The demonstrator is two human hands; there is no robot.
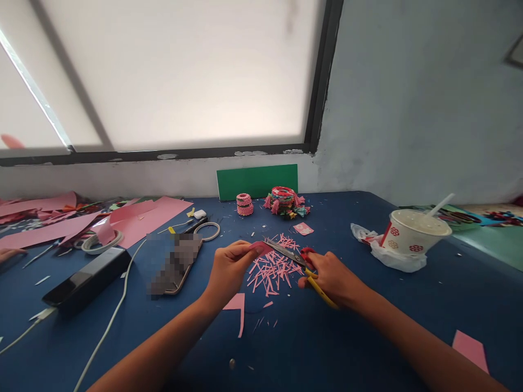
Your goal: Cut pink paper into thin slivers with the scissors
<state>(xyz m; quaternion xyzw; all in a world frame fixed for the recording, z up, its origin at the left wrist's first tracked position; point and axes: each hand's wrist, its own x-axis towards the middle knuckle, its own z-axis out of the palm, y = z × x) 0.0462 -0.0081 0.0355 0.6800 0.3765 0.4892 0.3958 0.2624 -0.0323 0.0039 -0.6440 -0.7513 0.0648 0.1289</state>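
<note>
My left hand (229,267) pinches a small piece of pink paper (261,247) above the blue table (310,348). My right hand (333,277) grips scissors (294,256) with red and yellow handles. Their blades point left and meet the paper's edge. Under both hands lies a pile of thin pink paper strips (272,269). A larger pink offcut (237,306) rests just below my left wrist.
A paper cup with a straw (414,231) sits on a plastic bag at right. A phone (175,264), a black box (87,280), white cables, tape rolls and pink sheets (139,218) lie left. Small paper crafts (284,201) and a green card stand by the wall. Another person's hand (8,255) is at the left edge.
</note>
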